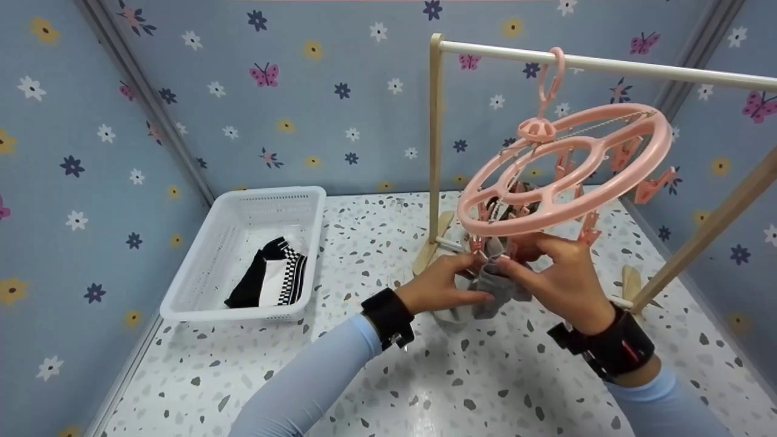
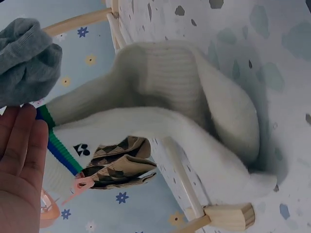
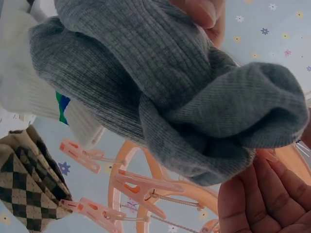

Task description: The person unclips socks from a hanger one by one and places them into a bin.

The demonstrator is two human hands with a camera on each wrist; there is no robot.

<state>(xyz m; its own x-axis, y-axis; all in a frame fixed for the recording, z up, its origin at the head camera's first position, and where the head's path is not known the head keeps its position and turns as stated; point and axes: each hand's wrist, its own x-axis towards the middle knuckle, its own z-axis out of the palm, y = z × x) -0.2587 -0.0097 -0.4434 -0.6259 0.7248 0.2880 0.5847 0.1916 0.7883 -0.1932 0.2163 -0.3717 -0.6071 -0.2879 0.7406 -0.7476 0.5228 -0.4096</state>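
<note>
A bunched pair of grey ribbed socks (image 1: 495, 290) is under the near rim of a pink round clip hanger (image 1: 549, 212). My left hand (image 1: 446, 282) holds the socks from the left, thumb toward me. From the right, my right hand (image 1: 561, 276) pinches them near the top, close below the hanger's clips. The right wrist view shows the grey socks (image 3: 146, 68) folded over each other, fingers at their edge. Beside them, white socks (image 2: 165, 97) with a green and blue stripe hang down to the table. Brown checkered socks (image 2: 124, 162) hang from a pink clip (image 2: 80, 187).
The hanger hooks onto a white rod (image 1: 607, 64) on a wooden stand (image 1: 435, 139). Several free pink clips (image 1: 654, 185) dangle around the ring. At left on the speckled table (image 1: 364, 388), a white basket (image 1: 243, 312) holds black socks (image 1: 249, 279) and black-and-white checkered socks (image 1: 285, 279).
</note>
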